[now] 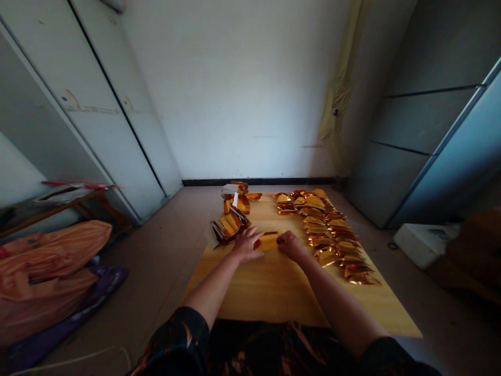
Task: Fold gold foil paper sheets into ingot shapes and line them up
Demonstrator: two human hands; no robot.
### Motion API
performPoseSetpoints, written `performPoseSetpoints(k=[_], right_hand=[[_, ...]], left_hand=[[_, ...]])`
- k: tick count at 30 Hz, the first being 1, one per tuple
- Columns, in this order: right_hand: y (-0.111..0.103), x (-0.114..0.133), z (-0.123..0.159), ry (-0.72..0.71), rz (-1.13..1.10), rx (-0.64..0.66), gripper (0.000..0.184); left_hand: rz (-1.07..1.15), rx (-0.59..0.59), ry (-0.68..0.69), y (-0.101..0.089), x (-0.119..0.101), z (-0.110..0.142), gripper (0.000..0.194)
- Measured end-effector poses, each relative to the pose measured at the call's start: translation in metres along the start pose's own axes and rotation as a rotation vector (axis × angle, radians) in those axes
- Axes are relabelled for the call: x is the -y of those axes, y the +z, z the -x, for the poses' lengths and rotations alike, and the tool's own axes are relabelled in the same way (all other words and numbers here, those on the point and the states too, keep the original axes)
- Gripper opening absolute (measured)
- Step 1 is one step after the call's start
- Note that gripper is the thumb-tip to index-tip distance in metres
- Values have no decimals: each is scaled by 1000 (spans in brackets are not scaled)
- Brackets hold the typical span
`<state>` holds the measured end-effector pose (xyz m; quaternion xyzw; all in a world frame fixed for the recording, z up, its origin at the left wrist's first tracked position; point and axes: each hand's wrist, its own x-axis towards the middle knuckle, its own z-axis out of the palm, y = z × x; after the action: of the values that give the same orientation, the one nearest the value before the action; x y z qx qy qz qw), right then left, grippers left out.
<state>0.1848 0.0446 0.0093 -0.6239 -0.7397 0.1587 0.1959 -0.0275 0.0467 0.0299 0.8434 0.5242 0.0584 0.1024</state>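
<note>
A sheet of gold foil paper (pixel 268 242) lies on the wooden table between my hands. My left hand (pixel 247 245) is spread at the sheet's left edge, thumb and fingers apart. At the right edge my right hand (pixel 290 244) is closed, its fingers pinching the paper. Just beyond my left hand sits a loose stack of gold foil sheets (pixel 230 222), with more sheets (pixel 237 196) behind it. To the right, several folded gold paper pieces (pixel 317 219) are laid in overlapping rows.
The wooden table (pixel 258 292) stands before a white wall (pixel 250 104). Pale cabinets (pixel 113 104) rise on the left, near orange bags (pixel 58 266) on the floor. On the right are a tall grey refrigerator-like cabinet (pixel 415 120) and a white box (pixel 420 243).
</note>
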Motion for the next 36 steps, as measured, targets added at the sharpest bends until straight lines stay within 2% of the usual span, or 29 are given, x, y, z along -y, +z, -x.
performPoseSetpoints(k=[1, 3, 6, 10, 14, 20, 23, 27, 31, 36], right_hand=[[0, 0, 1, -10, 11, -6, 20], [-1, 2, 2, -27, 31, -5, 17], [-4, 4, 4, -36, 53, 23, 13], [-6, 2, 6, -34, 34, 27, 13], [-8, 1, 9, -60, 31, 28, 13], [-14, 0, 14, -211, 65, 25, 12], [-16, 1, 18, -314, 142, 25, 14], [-18, 3, 20, -343, 202, 8, 15], [-19, 8, 14, -273, 129, 10, 18], [-14, 16, 0, 18, 86, 6, 22]], left_hand=[[2, -59, 36, 2, -2, 3, 72], [-22, -170, 79, 6, -7, 9, 60], [-87, -259, 85, 9, -13, 13, 42], [-157, -248, 42, 9, -15, 11, 28], [-157, -189, 84, 5, -15, 8, 28], [-181, -132, 117, 1, -20, 3, 19], [-215, -167, 145, 7, -20, 1, 19], [-191, -226, 134, 18, -15, -2, 23], [-94, -241, 43, 23, -11, -6, 25], [190, -323, -138, 29, -9, -15, 18]])
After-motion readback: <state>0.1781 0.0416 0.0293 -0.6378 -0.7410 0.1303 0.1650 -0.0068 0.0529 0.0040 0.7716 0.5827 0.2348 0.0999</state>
